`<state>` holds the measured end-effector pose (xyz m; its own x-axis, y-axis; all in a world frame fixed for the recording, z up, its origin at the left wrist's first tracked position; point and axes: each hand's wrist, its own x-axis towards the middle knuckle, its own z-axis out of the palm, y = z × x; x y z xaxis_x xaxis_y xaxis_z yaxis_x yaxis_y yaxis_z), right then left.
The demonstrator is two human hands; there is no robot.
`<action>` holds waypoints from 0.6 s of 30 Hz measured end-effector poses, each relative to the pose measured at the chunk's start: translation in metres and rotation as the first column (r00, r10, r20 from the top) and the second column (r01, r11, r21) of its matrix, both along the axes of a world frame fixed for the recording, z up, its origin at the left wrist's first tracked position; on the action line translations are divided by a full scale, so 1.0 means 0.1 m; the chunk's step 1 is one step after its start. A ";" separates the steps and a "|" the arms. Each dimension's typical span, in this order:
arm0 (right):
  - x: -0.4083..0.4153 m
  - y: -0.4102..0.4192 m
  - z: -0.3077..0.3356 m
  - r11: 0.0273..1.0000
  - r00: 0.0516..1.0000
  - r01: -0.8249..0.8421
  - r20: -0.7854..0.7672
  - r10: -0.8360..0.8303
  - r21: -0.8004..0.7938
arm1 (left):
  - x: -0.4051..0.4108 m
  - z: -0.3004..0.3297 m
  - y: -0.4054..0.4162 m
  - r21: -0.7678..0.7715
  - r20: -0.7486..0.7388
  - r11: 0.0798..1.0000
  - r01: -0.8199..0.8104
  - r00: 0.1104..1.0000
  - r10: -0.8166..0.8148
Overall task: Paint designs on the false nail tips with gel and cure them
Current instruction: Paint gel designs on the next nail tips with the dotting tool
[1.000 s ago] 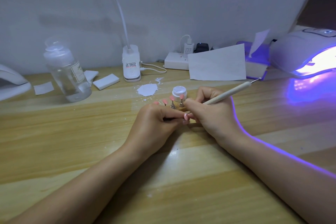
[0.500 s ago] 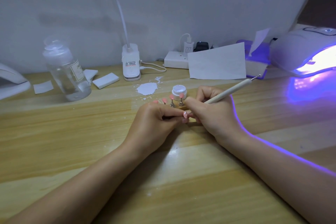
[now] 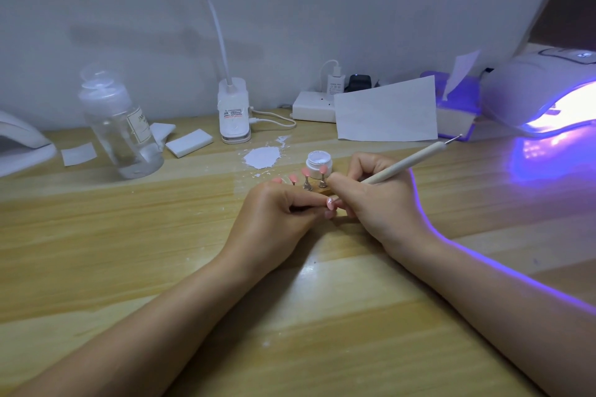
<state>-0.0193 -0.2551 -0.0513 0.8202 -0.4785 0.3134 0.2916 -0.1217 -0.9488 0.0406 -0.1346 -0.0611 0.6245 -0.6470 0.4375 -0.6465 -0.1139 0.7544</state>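
Note:
My left hand [image 3: 277, 219] pinches a small stand with a pink false nail tip [image 3: 330, 202] on its end, low over the wooden table [image 3: 129, 251]. Beside it my right hand [image 3: 377, 200] grips a beige dotting pen [image 3: 409, 163] like a pencil, its working tip hidden at the nail. Just behind my fingers, several more pink nail tips [image 3: 306, 172] stand on metal holders. A small open jar of white gel [image 3: 317, 161] sits behind them. At the far right a white curing lamp [image 3: 545, 87] glows violet.
A clear pump bottle [image 3: 121, 126] stands at the left, with white pads [image 3: 188, 142] near it. A white clip lamp base [image 3: 233, 114], a power strip [image 3: 314, 106], a paper sheet [image 3: 387, 114] and a tissue box [image 3: 454, 106] line the back. White smears [image 3: 261, 156] mark the table.
Both hands stay together at the nail tip with only slight shifts; the pen's free end has dipped a little.

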 end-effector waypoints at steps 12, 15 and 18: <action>0.01 0.00 -0.01 1.000 1.000 0.007 0.011 -0.007 -0.008 | -0.01 0.01 0.00 0.018 0.016 1.000 0.002 1.000 -0.003; 0.01 0.00 -0.01 1.000 1.000 0.004 0.005 -0.004 0.001 | 0.00 0.00 0.00 0.018 0.018 1.000 -0.005 1.000 0.005; 0.01 0.00 -0.01 1.000 1.000 0.013 0.007 -0.013 -0.008 | 0.00 0.00 0.00 0.020 -0.002 1.000 -0.011 1.000 0.011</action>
<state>-0.0182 -0.2554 -0.0523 0.8118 -0.4867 0.3225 0.2962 -0.1328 -0.9459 0.0405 -0.1346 -0.0609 0.6322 -0.6488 0.4235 -0.6437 -0.1355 0.7532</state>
